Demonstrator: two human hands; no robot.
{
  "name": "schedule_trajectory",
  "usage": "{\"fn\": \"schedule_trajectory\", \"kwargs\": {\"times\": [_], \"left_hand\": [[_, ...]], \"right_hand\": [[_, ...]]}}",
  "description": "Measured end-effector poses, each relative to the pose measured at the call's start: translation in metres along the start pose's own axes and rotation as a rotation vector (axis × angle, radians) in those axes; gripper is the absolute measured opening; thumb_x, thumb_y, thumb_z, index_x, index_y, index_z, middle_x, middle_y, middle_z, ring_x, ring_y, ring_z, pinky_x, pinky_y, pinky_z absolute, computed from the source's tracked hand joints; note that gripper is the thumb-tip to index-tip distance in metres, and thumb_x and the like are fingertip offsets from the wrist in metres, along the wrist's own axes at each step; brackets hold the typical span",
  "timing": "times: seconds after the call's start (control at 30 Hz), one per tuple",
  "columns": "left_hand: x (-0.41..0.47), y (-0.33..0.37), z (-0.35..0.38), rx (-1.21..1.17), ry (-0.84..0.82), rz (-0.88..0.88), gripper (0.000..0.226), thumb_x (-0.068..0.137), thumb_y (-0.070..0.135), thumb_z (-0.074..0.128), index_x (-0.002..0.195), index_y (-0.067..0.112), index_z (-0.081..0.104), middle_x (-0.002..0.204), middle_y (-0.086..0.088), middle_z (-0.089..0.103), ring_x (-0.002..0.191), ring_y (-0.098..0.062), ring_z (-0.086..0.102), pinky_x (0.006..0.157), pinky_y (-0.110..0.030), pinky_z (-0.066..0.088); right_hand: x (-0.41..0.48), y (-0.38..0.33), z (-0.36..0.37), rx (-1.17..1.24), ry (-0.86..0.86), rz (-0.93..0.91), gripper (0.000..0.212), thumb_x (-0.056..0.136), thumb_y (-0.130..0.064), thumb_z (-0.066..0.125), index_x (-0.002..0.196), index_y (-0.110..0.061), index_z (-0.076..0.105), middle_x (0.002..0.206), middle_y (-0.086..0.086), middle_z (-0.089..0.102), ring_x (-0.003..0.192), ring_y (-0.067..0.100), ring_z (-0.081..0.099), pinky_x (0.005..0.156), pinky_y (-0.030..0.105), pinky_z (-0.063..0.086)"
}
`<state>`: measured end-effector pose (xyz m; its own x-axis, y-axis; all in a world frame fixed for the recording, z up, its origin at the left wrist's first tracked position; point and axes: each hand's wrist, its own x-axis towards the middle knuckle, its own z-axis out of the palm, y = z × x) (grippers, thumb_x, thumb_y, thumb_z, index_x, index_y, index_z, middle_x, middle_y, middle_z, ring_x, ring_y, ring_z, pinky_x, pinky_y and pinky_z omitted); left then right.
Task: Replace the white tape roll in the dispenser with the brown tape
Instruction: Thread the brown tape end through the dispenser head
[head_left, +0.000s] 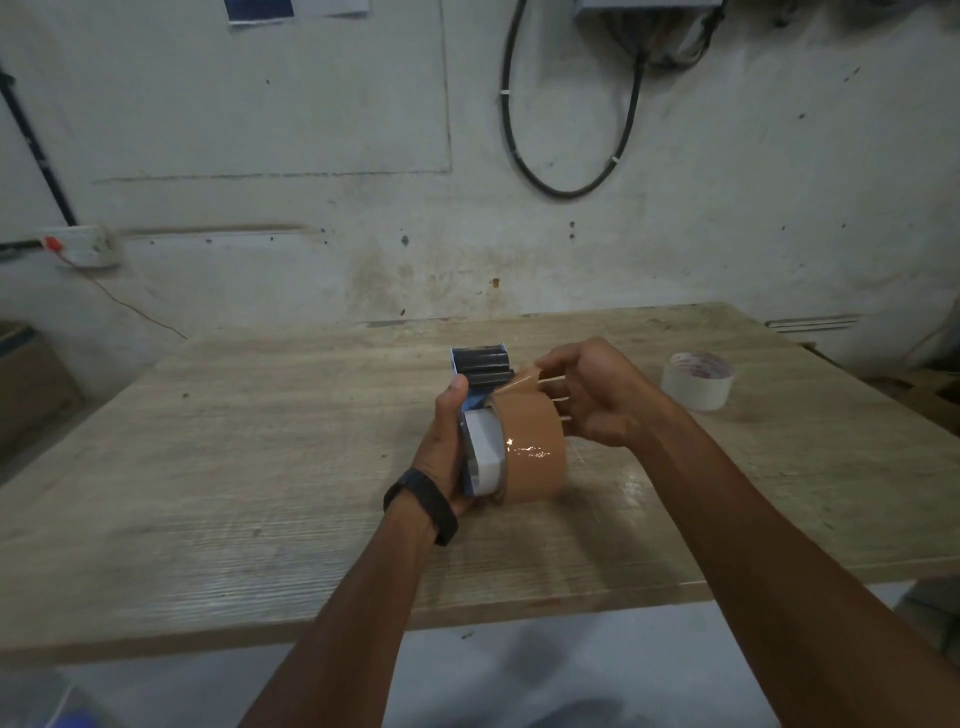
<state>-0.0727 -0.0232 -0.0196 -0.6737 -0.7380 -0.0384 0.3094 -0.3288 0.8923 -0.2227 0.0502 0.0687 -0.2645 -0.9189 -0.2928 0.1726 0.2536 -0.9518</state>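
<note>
Forearms nearest the lens, both reaching out over the table (260, 467). Dark band (422, 501) on the left wrist.

Left hand (447, 447): wrapped shut around the dispenser (480, 410), thumb up along its near side, the other fingers hidden behind the frame. Dispenser held just above the table, roller end (480, 366) pointing away.

Brown tape (532, 452): already seated on the dispenser's hub, glossy face toward the camera. A short free tail (522, 383) lifts off the top of the roll toward the roller.

Right hand (587, 395): fingertips pinched closed on that tail, remaining fingers curled loosely beside the roll. Exact pinch partly hidden by the hand itself.

White roll (698, 379): out of the dispenser, lying flat on the table well to the right, apart from both hands.

Judgement: swap itself looks done; step in hand is threading the tail through to the cutter end.

To do it well:
- Keep the left grip firm so the frame does not twist while the tail is drawn.
- Pull the tail straight and level across its width; a skewed pull would likely crease it or stick it to itself.
- Keep the sticky face off the fingers and off the frame until it is past the roller.
- Cannot tell which face is sticky from here; check before feeding, or the roll may need flipping.
</note>
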Motion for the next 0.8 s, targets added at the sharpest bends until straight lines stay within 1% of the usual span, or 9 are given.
{"fn": "schedule_trajectory", "kwargs": {"times": [0.1,0.17,0.27,0.33,0.43,0.57,0.67,0.77,0.8], "left_hand": [[0.0022,-0.0011,-0.0008,0.013,0.016,-0.008,0.088,0.068,0.074,0.059,0.131,0.012,0.059,0.096,-0.012,0.075,0.082,-0.025,0.073,0.074,-0.039,0.056],[0.0041,-0.0021,-0.0023,0.007,0.010,-0.015,0.095,0.063,0.074,0.061,0.135,0.012,0.056,0.095,-0.011,0.075,0.082,-0.025,0.073,0.073,-0.039,0.056],[0.0058,-0.0036,-0.0036,0.009,0.002,-0.013,0.091,0.069,0.073,0.058,0.136,0.013,0.056,0.099,-0.013,0.075,0.083,-0.026,0.073,0.073,-0.039,0.056],[0.0059,-0.0043,-0.0035,0.008,-0.002,-0.002,0.085,0.070,0.072,0.057,0.131,0.013,0.060,0.098,-0.013,0.075,0.082,-0.026,0.073,0.073,-0.039,0.057],[0.0043,-0.0040,-0.0029,0.013,0.001,0.011,0.072,0.075,0.069,0.049,0.121,0.015,0.064,0.093,-0.011,0.076,0.078,-0.025,0.074,0.068,-0.037,0.058],[0.0033,-0.0045,-0.0011,0.058,0.046,0.029,0.084,0.068,0.074,0.059,0.125,0.014,0.063,0.100,-0.014,0.075,0.085,-0.028,0.072,0.079,-0.043,0.055],[0.0038,-0.0048,-0.0011,0.054,0.056,0.033,0.091,0.062,0.075,0.063,0.129,0.014,0.062,0.105,-0.016,0.073,0.089,-0.030,0.070,0.084,-0.046,0.053],[0.0053,-0.0050,-0.0022,0.055,0.050,0.036,0.092,0.060,0.075,0.063,0.129,0.015,0.062,0.104,-0.015,0.073,0.088,-0.029,0.070,0.084,-0.046,0.053],[0.0050,-0.0045,-0.0018,0.061,0.050,0.038,0.091,0.059,0.075,0.063,0.127,0.015,0.062,0.102,-0.014,0.073,0.087,-0.029,0.070,0.084,-0.045,0.053]], "right_hand": [[-0.0002,0.0001,-0.0016,0.013,0.002,-0.007,0.040,0.088,-0.037,0.052,0.102,-0.002,0.066,0.091,0.013,0.068,0.085,0.027,0.063,0.076,0.038,0.050],[-0.0011,0.0004,-0.0031,0.021,-0.008,-0.008,0.043,0.085,-0.038,0.055,0.104,-0.002,0.068,0.095,0.015,0.068,0.090,0.029,0.062,0.080,0.039,0.050],[-0.0021,0.0014,-0.0045,0.005,-0.020,-0.015,0.034,0.083,-0.031,0.060,0.103,-0.004,0.067,0.097,0.015,0.070,0.089,0.028,0.064,0.080,0.039,0.051],[-0.0014,0.0021,-0.0039,-0.013,-0.022,-0.022,0.025,0.083,-0.022,0.064,0.102,-0.006,0.067,0.096,0.012,0.071,0.088,0.026,0.066,0.079,0.038,0.052],[0.0001,0.0030,-0.0013,-0.081,0.018,-0.046,0.024,0.085,-0.008,0.067,0.108,-0.001,0.069,0.097,0.011,0.073,0.089,0.024,0.068,0.078,0.037,0.054],[0.0012,0.0027,-0.0002,-0.055,0.045,-0.029,0.024,0.083,0.001,0.066,0.107,0.001,0.069,0.101,0.014,0.072,0.093,0.026,0.067,0.077,0.037,0.054],[0.0020,0.0011,-0.0048,0.051,0.004,0.004,0.032,0.081,0.002,0.067,0.112,0.003,0.065,0.111,0.018,0.069,0.098,0.029,0.067,0.076,0.038,0.055],[0.0018,0.0005,-0.0074,0.084,-0.030,0.002,0.023,0.084,-0.006,0.067,0.106,-0.003,0.062,0.103,0.015,0.068,0.092,0.028,0.065,0.077,0.039,0.054],[0.0014,0.0007,-0.0071,0.076,-0.032,-0.002,0.026,0.084,-0.009,0.069,0.108,-0.004,0.062,0.103,0.015,0.068,0.093,0.028,0.065,0.076,0.039,0.054]]}}
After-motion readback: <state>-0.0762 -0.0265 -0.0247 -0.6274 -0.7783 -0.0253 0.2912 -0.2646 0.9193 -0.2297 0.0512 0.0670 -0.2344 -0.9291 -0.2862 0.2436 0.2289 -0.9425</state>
